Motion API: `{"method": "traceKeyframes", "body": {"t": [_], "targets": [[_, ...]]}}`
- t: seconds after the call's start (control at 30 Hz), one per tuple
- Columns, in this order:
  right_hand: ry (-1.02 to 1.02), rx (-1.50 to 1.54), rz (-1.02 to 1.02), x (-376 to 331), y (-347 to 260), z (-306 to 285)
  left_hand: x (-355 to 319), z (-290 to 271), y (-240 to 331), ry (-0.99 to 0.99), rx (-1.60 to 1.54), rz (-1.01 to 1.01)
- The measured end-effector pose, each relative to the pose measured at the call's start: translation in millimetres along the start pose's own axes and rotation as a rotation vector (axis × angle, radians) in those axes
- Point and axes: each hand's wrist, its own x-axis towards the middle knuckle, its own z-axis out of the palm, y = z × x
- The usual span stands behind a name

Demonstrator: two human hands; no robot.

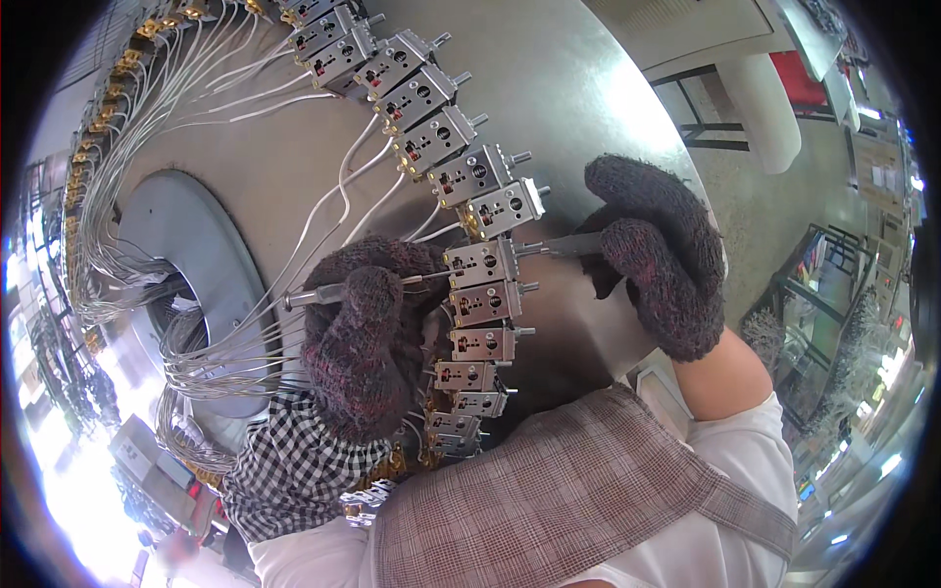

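Left hand (358, 338) is gripping a thin probe (333, 291), tip meeting the unit (480, 263) from the wire side, seemingly steadying it. Right hand (657, 260) is pinching a driver (564, 245) against that unit's shaft. The unit is sitting mid-row on the round steel table (549, 88), white wires (323, 211) trailing inward.

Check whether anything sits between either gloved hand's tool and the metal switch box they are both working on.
Nothing visible does. The left hand holds a thin tool whose tip reaches the switch box from the wire side, passing among white wires. The right hand holds a flat tool straight against the box's shaft.
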Motion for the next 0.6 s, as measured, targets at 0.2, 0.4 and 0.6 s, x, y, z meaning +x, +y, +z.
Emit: {"method": "traceKeyframes", "body": {"t": [0.2,0.4,0.6], "targets": [[-0.024,0.089,-0.142,2.7,7.5,1.0,-2.7,-12.8,0.3,0.066,0.151,-0.033],[0.030,-0.107,-0.057,0.7,2.0,-0.8,-2.2,-20.5,-6.0,0.065,0.028,0.071],[0.004,0.297,-0.023,0.6,3.5,4.5,-2.3,-7.3,8.4,0.175,0.148,-0.118]]}}
